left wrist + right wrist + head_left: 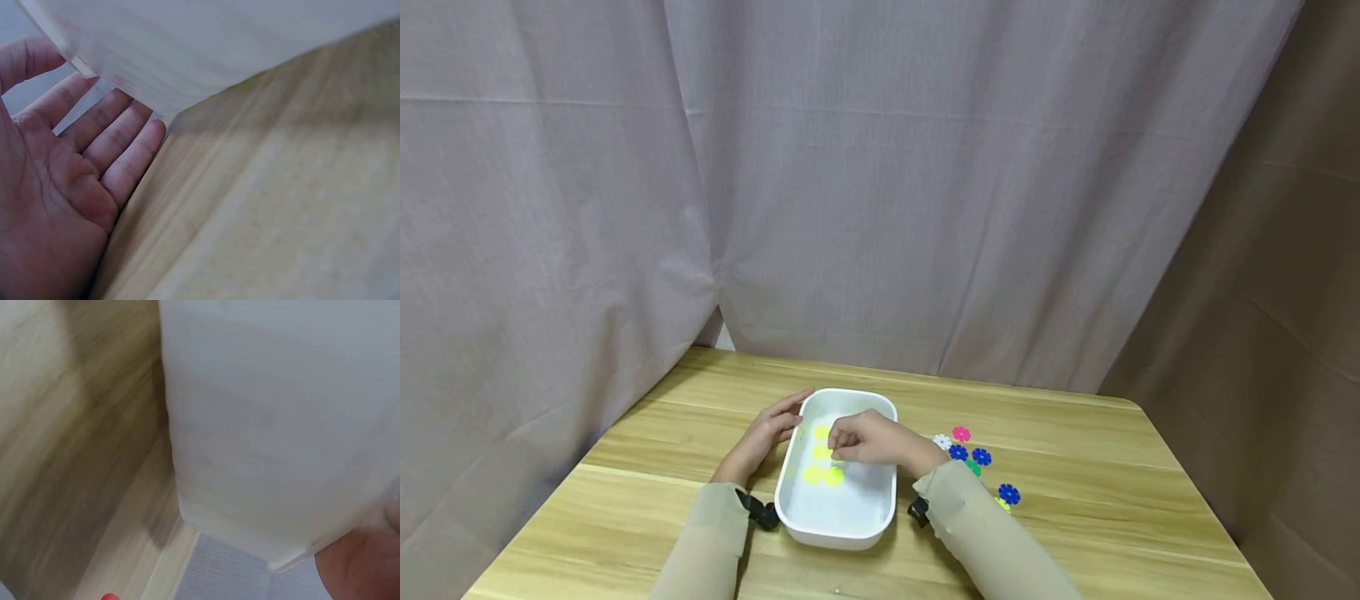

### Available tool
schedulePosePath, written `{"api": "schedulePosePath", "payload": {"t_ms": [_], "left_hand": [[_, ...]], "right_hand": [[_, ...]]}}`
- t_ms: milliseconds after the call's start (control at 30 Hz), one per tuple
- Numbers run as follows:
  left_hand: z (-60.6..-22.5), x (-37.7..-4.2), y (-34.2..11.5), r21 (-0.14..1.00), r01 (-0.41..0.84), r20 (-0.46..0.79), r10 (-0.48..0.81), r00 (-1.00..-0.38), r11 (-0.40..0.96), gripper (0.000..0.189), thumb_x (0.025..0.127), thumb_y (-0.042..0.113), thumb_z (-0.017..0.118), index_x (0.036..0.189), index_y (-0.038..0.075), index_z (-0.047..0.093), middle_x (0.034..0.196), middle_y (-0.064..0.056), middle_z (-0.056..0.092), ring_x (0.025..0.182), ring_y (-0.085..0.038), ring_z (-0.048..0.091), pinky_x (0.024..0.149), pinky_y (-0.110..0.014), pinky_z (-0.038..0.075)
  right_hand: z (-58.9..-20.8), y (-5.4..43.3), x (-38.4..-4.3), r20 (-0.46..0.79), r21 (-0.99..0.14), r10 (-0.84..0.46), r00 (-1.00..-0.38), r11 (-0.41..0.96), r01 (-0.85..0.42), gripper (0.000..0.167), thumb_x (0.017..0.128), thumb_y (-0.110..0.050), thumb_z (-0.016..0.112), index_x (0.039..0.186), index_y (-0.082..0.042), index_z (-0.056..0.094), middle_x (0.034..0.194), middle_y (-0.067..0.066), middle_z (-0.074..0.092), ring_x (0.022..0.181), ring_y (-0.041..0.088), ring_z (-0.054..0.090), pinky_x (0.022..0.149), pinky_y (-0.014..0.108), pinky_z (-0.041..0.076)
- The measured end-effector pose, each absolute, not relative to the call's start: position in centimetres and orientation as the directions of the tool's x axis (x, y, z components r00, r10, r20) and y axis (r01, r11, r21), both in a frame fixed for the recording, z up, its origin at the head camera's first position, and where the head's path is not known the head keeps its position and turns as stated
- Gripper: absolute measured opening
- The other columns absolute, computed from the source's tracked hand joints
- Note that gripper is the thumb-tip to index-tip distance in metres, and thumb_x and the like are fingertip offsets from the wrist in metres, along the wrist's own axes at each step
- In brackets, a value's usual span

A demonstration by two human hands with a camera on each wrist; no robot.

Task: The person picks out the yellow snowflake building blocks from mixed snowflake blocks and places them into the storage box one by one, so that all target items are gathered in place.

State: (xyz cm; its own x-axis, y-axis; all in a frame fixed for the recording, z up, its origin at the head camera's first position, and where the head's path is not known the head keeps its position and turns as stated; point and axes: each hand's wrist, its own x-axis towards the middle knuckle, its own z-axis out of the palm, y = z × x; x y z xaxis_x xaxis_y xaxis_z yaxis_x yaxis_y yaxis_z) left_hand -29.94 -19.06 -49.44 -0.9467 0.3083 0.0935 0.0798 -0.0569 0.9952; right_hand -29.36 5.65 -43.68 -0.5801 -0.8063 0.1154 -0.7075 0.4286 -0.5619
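Note:
A white rectangular plastic tray (871, 500) stands on the wooden table, with several yellow flower-shaped discs (813, 474) lying on its left side. My left hand (766, 435) rests along the tray's left wall, its fingers extended and touching near the rim; in the left wrist view the palm (50, 187) faces that wall. Over the tray, my right hand (872, 437) has its fingers curled, with thumb and forefinger pinching at the right edge of a yellow disc (822, 452). The right wrist view shows mostly the tray's outer wall (269, 425) and part of the hand (356, 562).
To the right of the tray lie loose flower-shaped discs: a pink one (962, 434), a white one (942, 442), blue ones (1009, 494), a green one (973, 467) and a yellow one (1003, 504) partly behind the right sleeve. Grey curtains (880, 208) hang behind the table.

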Motion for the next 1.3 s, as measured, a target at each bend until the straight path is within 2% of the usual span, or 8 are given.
{"api": "schedulePosePath", "payload": {"t_ms": [133,367,567,767,967,1133,1300], "left_hand": [[-49.5,-30.0,-19.1,0.996,0.073,0.086,0.305,-0.949,-0.054,0.056,0.095,0.012,0.054,0.151,0.014,0.048,0.148,-0.02,0.049,0.131,-0.035,0.051,0.099,-0.031,0.05],[-49.4,-30.0,-19.2,0.995,0.077,0.091,0.31,-0.946,-0.058,0.056,0.095,0.013,0.054,0.151,0.013,0.048,0.149,-0.019,0.048,0.132,-0.035,0.05,0.099,-0.032,0.05],[-49.5,-29.9,-19.2,0.995,0.078,0.093,0.311,-0.946,-0.058,0.055,0.096,0.013,0.054,0.151,0.013,0.048,0.148,-0.02,0.049,0.132,-0.035,0.05,0.099,-0.032,0.05],[-49.6,-29.8,-19.1,0.996,0.072,0.082,0.305,-0.949,-0.044,0.055,0.096,0.013,0.054,0.151,0.014,0.048,0.148,-0.019,0.049,0.131,-0.035,0.051,0.101,-0.034,0.049],[-49.5,-29.8,-19.0,0.996,0.076,0.085,0.304,-0.949,-0.042,0.055,0.096,0.015,0.055,0.151,0.015,0.049,0.148,-0.019,0.049,0.131,-0.034,0.052,0.101,-0.034,0.049],[-49.4,-29.9,-19.1,0.996,0.081,0.09,0.295,-0.951,-0.04,0.056,0.095,0.015,0.055,0.15,0.014,0.049,0.148,-0.017,0.05,0.131,-0.033,0.052,0.098,-0.031,0.051],[-49.4,-29.9,-19.1,0.994,0.085,0.1,0.306,-0.947,-0.062,0.058,0.095,0.014,0.055,0.152,0.011,0.046,0.148,-0.02,0.049,0.131,-0.035,0.052,0.098,-0.032,0.051]], "right_hand": [[-43.5,5.7,-29.1,0.143,-0.592,-0.799,-0.583,0.403,-0.698,0.004,0.093,-0.013,0.073,0.096,-0.013,0.07,0.086,-0.011,0.071,0.081,-0.001,0.065,0.077,0.018,0.054],[-43.0,5.8,-28.5,0.191,-0.61,-0.792,-0.58,0.366,-0.702,0.009,0.093,-0.011,0.072,0.099,-0.005,0.07,0.088,-0.006,0.073,0.081,0.0,0.066,0.08,0.02,0.055],[-42.7,6.2,-27.7,0.19,-0.682,-0.752,-0.631,0.361,-0.636,0.014,0.093,-0.013,0.073,0.103,-0.003,0.07,0.09,-0.007,0.073,0.084,0.004,0.067,0.082,0.024,0.055],[-42.9,6.4,-27.0,0.225,-0.721,-0.718,-0.659,0.333,-0.608,0.014,0.094,-0.017,0.072,0.103,-0.007,0.071,0.091,-0.006,0.073,0.086,0.007,0.067,0.083,0.027,0.055],[-42.7,6.7,-26.3,0.276,-0.733,-0.691,-0.668,0.299,-0.612,0.009,0.093,-0.013,0.072,0.101,-0.009,0.07,0.091,0.001,0.074,0.086,0.016,0.068,0.08,0.03,0.056],[-41.2,7.0,-25.0,0.272,-0.729,-0.686,-0.674,0.31,-0.61,0.008,0.093,-0.005,0.07,0.101,-0.003,0.069,0.092,0.011,0.074,0.087,0.026,0.069,0.081,0.033,0.056],[-41.7,8.6,-24.9,0.225,-0.728,-0.679,-0.699,0.36,-0.584,0.014,0.095,-0.021,0.07,0.103,-0.009,0.07,0.092,-0.005,0.072,0.087,0.012,0.067,0.081,0.029,0.055]]}}
